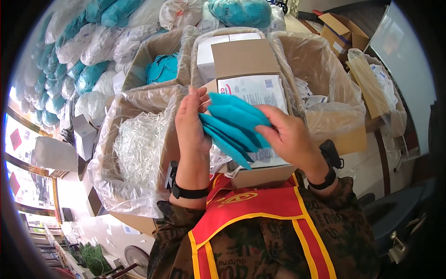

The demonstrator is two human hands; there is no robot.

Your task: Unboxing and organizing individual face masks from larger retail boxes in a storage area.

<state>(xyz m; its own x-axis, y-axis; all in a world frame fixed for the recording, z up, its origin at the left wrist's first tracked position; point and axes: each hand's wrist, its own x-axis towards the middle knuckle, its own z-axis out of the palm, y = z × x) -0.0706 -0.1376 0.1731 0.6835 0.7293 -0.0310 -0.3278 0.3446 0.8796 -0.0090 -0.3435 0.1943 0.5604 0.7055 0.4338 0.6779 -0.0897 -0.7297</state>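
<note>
A stack of teal folded face masks (234, 122) is fanned out between my two hands, over an open cardboard box. My left hand (189, 122) is closed around the stack's left side, partly behind it. From the right, my right hand (291, 138) pinches the masks' edge between thumb and fingers. Beneath the masks, a white printed packet (275, 90) lies in the cardboard box (265, 176), its tan flap (241, 60) raised at the far side. White ear loops (217, 159) hang below the stack near my left wrist.
On the left a plastic-lined box (174, 100) holds a heap of white strands (139, 144). Behind it, another lined box holds teal masks (162, 68). A lined box (332, 116) with white packets (306, 93) stands right. Teal and white filled bags (88, 51) pile up far left.
</note>
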